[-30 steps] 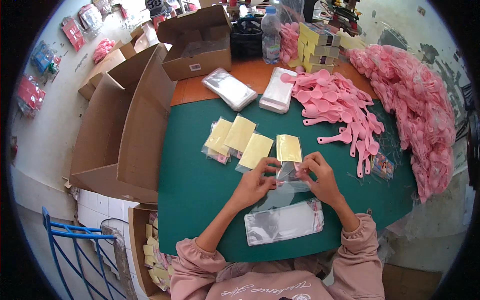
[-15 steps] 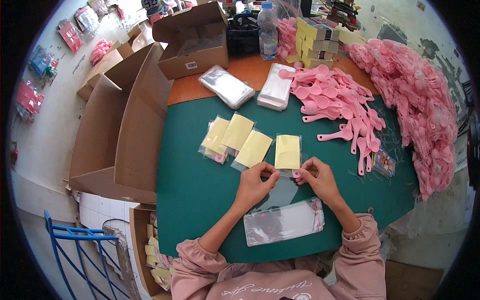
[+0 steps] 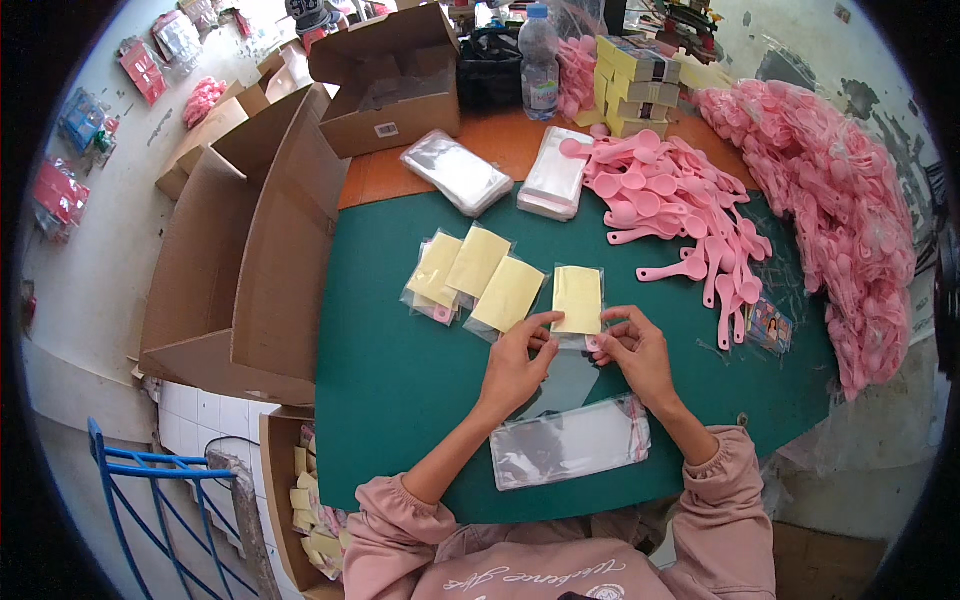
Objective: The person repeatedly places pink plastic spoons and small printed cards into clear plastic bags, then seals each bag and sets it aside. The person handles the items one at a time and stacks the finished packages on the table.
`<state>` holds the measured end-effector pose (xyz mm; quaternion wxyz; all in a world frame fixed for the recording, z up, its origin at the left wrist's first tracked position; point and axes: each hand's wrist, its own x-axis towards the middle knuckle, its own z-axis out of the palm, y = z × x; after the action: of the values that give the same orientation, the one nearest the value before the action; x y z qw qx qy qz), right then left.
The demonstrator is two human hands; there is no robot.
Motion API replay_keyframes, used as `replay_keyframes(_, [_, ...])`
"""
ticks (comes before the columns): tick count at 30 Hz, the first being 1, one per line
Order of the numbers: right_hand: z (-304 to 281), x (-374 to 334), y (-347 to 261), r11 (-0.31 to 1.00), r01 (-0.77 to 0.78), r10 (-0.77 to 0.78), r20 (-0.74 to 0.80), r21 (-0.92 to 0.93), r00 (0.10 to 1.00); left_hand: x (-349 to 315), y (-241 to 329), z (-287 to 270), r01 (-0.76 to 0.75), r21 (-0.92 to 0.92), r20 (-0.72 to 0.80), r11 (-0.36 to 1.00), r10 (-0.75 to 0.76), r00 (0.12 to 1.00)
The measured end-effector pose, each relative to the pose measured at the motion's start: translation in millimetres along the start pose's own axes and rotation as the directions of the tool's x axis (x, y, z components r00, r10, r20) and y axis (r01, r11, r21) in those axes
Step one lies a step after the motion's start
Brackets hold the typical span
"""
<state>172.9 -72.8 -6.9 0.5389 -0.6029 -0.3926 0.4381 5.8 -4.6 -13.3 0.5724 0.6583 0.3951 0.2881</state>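
A clear plastic packet (image 3: 577,300) holding a yellow card and a pink spoon lies before me on the green table top. My right hand (image 3: 638,362) pinches its lower right corner, where the pink handle end shows. At the lower left corner, my left hand (image 3: 518,366) has its index finger on the card's edge and its thumb just below, closed on the packet's edge. Several similar filled packets (image 3: 478,262) overlap to the left. Between my forearms lies a stack of empty clear bags (image 3: 572,445).
Loose pink spoons (image 3: 660,190) are heaped at right, beside bagged spoons (image 3: 830,220). Two stacks of clear sleeves (image 3: 553,172) lie farther back, near a water bottle (image 3: 538,65) and card bundles (image 3: 636,85). Cardboard boxes (image 3: 280,240) stand left; another box (image 3: 285,500) of packets sits below.
My left fingers have moved slightly up the packet's left edge, and the index finger has parted from the thumb. My right hand keeps its pinch at the corner.
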Motion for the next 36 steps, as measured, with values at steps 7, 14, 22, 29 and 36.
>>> replay_keyframes(7, [-3.9,0.0,5.3,0.991,0.03,-0.033,-0.017,-0.128,0.999,-6.2,20.9,4.4,-0.246,0.645,0.001,0.724,0.321,0.947])
replay_keyframes(14, [-4.0,-0.1,-3.2,0.758,0.388,-0.402,0.094,-0.525,0.911,37.4,4.6,-29.8,-0.236,0.937,0.149,0.256,0.319,0.936])
replay_keyframes(22, [-69.7,51.5,5.4,0.263,0.338,-0.648,0.094,-0.904,0.756,34.8,-6.1,-111.1,-0.12,0.975,0.072,0.185,0.25,0.966])
replay_keyframes(29, [-52.6,43.7,-9.5,0.084,0.243,-0.565,0.155,-0.966,0.81,-8.7,10.2,-3.4,-0.213,0.751,-0.031,0.625,0.355,0.934])
replay_keyframes(36, [-24.9,18.3,-35.5,0.626,0.433,-0.64,-0.111,-0.648,0.76,6.9,1.5,-6.4,-0.067,0.335,0.142,0.94,0.02,0.99])
